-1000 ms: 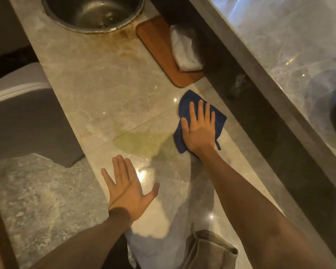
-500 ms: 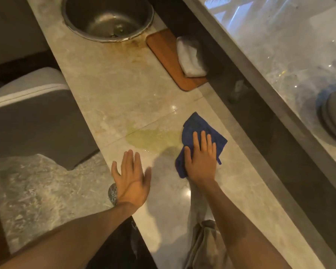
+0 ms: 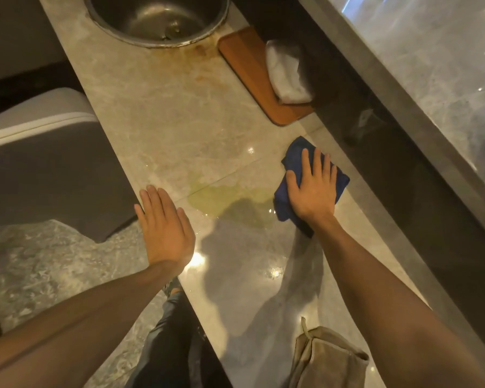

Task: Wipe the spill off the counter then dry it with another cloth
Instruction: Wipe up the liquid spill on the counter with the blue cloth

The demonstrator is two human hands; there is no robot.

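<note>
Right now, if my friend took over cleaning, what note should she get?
Right hand: flat on the blue cloth, pressing it on the counter at the right edge of the spill.
Left hand: open, holding nothing, at the counter's near edge, left of the spill.
Beige cloth: lying on the counter near you, untouched.
Done: blue cloth is down beside the spill.
Left: the yellowish puddle is still there. Wipe it up, then dry the spot with the beige cloth.

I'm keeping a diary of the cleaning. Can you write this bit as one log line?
right hand flat on blue cloth beside spill | left hand open at counter edge | tan cloth unused
</note>
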